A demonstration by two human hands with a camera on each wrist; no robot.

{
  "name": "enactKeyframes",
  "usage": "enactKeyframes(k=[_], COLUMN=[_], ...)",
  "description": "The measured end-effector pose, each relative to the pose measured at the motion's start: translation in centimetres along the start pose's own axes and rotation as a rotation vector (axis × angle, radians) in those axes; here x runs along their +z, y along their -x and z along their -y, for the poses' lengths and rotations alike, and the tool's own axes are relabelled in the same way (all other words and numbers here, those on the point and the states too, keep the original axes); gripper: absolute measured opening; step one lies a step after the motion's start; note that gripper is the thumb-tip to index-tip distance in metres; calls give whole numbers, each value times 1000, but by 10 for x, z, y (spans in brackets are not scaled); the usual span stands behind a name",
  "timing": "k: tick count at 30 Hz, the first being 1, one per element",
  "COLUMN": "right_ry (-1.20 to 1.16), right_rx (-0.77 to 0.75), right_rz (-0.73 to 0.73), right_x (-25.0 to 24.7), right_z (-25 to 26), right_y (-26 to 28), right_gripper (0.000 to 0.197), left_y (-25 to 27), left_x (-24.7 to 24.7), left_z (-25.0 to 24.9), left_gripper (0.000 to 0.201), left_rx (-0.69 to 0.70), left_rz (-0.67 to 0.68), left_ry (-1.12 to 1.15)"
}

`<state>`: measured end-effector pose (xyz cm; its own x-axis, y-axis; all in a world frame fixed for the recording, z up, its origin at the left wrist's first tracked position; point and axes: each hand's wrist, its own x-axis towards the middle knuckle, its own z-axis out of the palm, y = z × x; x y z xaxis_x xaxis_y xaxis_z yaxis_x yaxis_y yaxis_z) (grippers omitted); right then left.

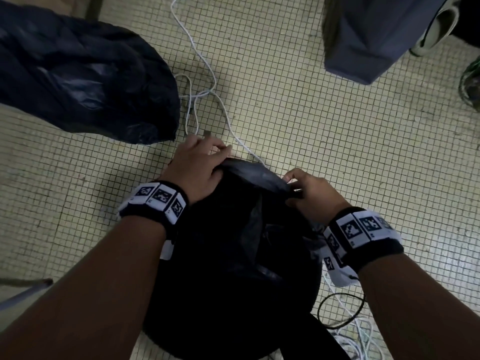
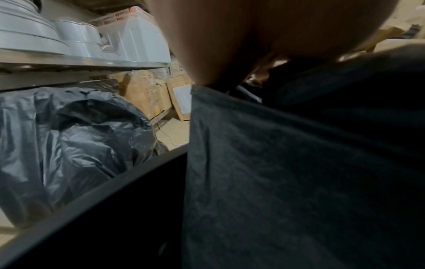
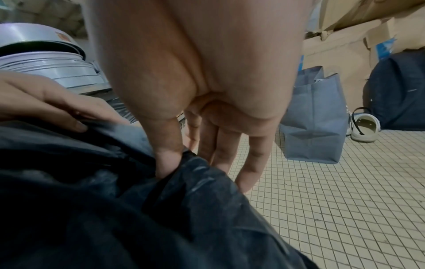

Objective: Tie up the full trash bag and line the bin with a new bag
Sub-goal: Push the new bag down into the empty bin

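A full black trash bag (image 1: 78,81) lies on the tiled floor at the upper left, also in the left wrist view (image 2: 69,136). The bin (image 2: 92,191) stands below me with a new black bag (image 1: 233,242) draped in its mouth. My left hand (image 1: 220,162) grips the bag's edge at the bin's far rim, fingers curled over it. My right hand (image 1: 291,188) pinches the same edge further right. In the right wrist view my right hand (image 3: 190,158) has its thumb on the near side of the plastic (image 3: 115,209) and its fingers behind it. The bin's inside is dark.
White cables (image 1: 202,92) run over the floor just beyond the bin, and a black cable loop (image 1: 340,310) lies at its right. A grey-blue tote bag (image 1: 368,40) and a pale clog (image 1: 436,29) sit at the upper right. Shelves with metal pans (image 2: 34,31) and cardboard boxes (image 2: 147,94) stand behind.
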<state>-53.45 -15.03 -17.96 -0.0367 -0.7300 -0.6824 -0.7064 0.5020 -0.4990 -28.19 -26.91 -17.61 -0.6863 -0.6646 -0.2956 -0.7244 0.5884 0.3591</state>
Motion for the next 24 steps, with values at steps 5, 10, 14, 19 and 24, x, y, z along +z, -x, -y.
enactKeyframes(k=[5, 10, 14, 19, 24], right_ry=[64, 201, 217, 220, 318], right_rx=[42, 35, 48, 96, 107], right_rz=[15, 29, 60, 150, 208], right_x=[2, 4, 4, 2, 0], right_z=[3, 4, 7, 9, 11], right_y=[-4, -8, -12, -23, -30], right_gripper=[35, 38, 31, 26, 27], left_y=[-7, -9, -12, -18, -17], left_x=[-4, -6, -2, 7, 13], left_z=[7, 17, 19, 15, 27], left_gripper=[38, 26, 41, 41, 71], left_rx=[15, 76, 97, 5, 39], left_rz=[61, -23, -108, 24, 156], left_ry=[72, 156, 111, 20, -83])
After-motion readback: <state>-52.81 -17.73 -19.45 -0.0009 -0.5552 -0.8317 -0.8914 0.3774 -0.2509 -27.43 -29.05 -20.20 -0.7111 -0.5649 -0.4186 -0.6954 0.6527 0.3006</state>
